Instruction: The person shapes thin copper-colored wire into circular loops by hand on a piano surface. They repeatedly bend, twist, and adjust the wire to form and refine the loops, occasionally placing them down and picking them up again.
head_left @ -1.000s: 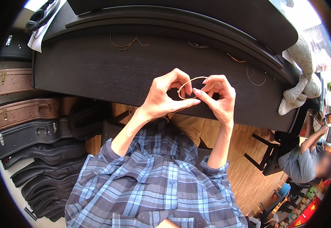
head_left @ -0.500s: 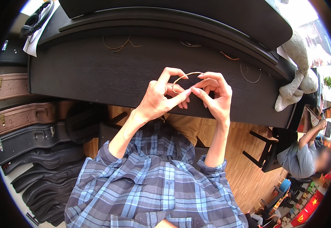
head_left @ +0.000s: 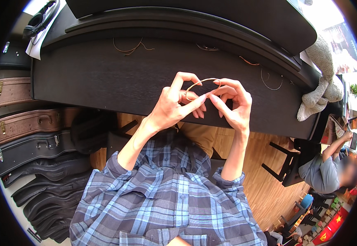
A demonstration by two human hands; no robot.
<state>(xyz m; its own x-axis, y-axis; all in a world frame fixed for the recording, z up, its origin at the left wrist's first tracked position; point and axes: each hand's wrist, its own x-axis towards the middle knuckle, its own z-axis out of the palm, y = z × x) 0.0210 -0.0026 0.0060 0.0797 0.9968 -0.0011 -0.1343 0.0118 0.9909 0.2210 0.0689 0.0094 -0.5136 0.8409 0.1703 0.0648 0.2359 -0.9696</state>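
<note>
In front of me, above the black lid of what looks like a piano, I hold a thin bronze-coloured guitar string coiled into a small loop. My left hand grips the loop's left and lower side with thumb and fingers closed. On the other side, my right hand pinches the loop, its thumb tip close to the left thumb. Fingers hide part of the coil. Farther back on the lid lie a loose golden string, a thin bundle, a coppery string and a curved silvery string.
Instrument cases are stacked at the left. Headphones rest at the back left corner, and a grey plush toy hangs over the right end. A black stool and a seated person are at the right.
My hands keep the same grip on the coiled string, with almost no movement. The surroundings shift very slightly in the picture.
</note>
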